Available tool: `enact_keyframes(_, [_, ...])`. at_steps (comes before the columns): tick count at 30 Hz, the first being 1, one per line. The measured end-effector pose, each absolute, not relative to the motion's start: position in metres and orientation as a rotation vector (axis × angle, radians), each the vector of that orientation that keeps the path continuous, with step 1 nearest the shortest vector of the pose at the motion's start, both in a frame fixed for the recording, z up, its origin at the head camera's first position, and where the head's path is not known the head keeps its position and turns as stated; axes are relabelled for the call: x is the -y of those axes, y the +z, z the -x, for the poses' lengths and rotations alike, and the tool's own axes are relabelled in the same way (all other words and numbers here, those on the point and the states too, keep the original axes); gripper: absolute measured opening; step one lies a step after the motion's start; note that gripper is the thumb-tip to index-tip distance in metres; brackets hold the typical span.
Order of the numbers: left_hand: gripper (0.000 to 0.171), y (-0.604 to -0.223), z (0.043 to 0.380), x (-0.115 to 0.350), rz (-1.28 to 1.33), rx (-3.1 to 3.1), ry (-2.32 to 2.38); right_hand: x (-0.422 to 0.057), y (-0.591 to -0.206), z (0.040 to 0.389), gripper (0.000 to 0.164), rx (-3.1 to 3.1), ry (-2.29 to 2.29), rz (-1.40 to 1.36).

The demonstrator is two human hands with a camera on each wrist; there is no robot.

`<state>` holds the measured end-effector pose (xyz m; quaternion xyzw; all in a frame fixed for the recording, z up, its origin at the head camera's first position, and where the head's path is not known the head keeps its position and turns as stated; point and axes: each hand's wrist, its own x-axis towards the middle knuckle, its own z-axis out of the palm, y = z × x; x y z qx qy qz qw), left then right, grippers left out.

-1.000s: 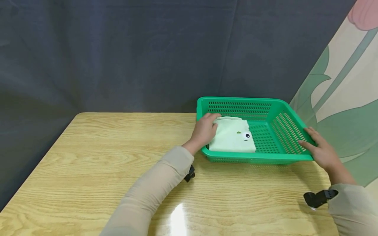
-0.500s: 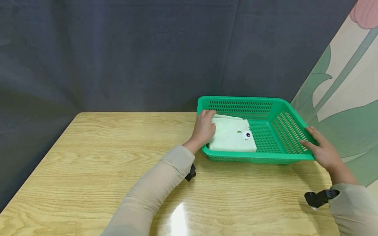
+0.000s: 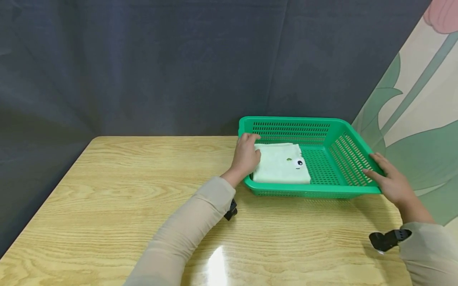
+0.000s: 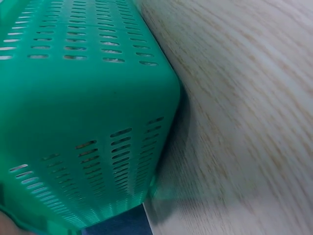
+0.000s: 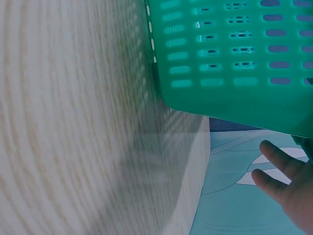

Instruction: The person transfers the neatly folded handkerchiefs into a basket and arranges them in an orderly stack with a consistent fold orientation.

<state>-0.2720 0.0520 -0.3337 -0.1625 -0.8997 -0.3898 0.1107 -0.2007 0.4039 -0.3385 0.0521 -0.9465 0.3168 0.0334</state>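
The green plastic basket (image 3: 315, 190) with slotted walls stands at the back right of the table in the head view. In its left part lies a folded pale green cloth (image 3: 275, 165) with an eye-and-mouth design. My left hand (image 3: 246, 155) holds the basket's left rim, its thumb on the inner side close to the cloth's left edge. At the opposite end my right hand (image 3: 393, 182) grips the right rim, thumb inside the wall. Two of its fingers (image 5: 281, 159) show beyond the wall in the right wrist view. The left wrist view shows mainly the basket's outer corner (image 4: 98, 98).
The wooden table (image 3: 125, 198) extends to the left and front of the basket. A dark curtain (image 3: 161, 67) hangs behind it. On the right is a wall with a painted flower (image 3: 422, 159), close to the right hand.
My left hand has drawn its fingers back from over the cloth to the basket's left rim. The cloth's back edge, raised half a second ago, lies lower. The right hand keeps its place.
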Motion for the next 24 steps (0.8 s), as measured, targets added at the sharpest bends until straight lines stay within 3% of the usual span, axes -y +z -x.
enact_keyframes(10, [0.031, -0.336, 0.274, -0.048, 0.460, 2.595, -1.322, -0.401, -0.343, 0.198, 0.055, 2.852, 0.922, -0.078])
enact_keyframes(24, [0.053, -0.321, 0.284, -0.026, 0.412, 2.771, -1.742, -0.399, -0.319, 0.213, 0.069, 3.187, 0.736, -0.167])
